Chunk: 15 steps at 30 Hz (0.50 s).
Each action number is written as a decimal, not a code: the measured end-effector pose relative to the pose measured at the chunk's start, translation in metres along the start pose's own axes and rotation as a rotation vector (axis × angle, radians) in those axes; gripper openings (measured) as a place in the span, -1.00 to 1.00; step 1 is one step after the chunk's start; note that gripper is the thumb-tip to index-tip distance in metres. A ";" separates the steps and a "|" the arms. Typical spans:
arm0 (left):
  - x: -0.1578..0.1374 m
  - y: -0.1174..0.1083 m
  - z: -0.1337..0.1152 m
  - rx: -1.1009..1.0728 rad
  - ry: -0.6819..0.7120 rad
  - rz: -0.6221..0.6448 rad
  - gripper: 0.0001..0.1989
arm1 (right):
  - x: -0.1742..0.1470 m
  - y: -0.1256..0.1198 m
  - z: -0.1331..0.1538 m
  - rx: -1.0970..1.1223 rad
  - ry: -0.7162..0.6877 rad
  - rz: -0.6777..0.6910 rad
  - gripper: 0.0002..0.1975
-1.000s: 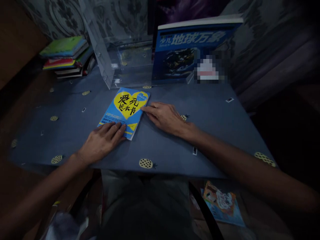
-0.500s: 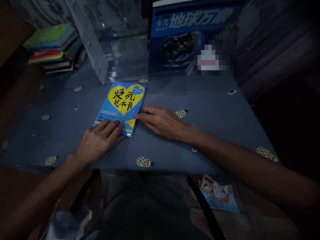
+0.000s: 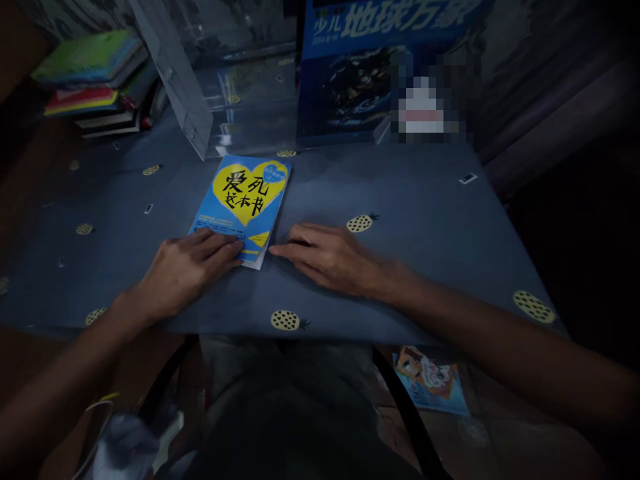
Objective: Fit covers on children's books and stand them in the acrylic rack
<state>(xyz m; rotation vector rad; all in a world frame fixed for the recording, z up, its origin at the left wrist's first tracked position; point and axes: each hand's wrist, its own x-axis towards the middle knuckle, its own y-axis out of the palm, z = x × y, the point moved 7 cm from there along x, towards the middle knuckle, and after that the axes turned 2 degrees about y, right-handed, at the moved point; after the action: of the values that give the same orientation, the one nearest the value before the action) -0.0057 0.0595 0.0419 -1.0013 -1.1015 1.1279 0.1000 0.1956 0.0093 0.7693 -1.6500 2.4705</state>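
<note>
A blue paperback book (image 3: 240, 193) with a yellow heart and dark Chinese characters on its cover lies at an angle on the table. My left hand (image 3: 187, 267) rests over its lower left part, fingers together along the bottom edge; its thumb is mostly hidden. At the lower right corner the cover stands a little off the white pages (image 3: 255, 263) beneath. Just right of that corner is my right hand (image 3: 325, 257), fingers drawn together and pointing at the book's edge, with nothing visible in them.
A patterned grey-blue cloth covers the table (image 3: 420, 213). At the back stand a clear plastic case (image 3: 187, 107) and a large blue book (image 3: 345, 80). A stack of books (image 3: 93, 73) sits at the far left. Below the table's right side lies a colourful packet (image 3: 433, 380).
The book's lower right corner now shows white pages under the cover. My right fingertips have shifted slightly down along its edge. The view has moved a little.
</note>
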 end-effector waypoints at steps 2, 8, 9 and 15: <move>0.000 0.001 0.004 -0.055 -0.027 0.034 -0.69 | -0.001 0.000 0.005 -0.003 -0.018 0.004 -0.65; -0.001 0.005 0.007 -0.062 -0.047 0.067 -0.65 | 0.000 0.004 0.009 0.003 -0.030 0.047 -0.66; -0.001 0.006 0.007 -0.061 -0.040 0.068 -0.66 | 0.001 0.005 0.009 -0.003 -0.026 0.054 -0.66; -0.001 0.004 0.001 -0.007 -0.011 0.027 -0.70 | 0.000 0.007 0.008 -0.021 -0.029 0.072 -0.67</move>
<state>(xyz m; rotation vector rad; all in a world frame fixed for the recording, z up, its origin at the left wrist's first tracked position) -0.0075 0.0592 0.0385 -1.0192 -1.1043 1.1526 0.1004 0.1851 0.0059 0.7609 -1.7407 2.4964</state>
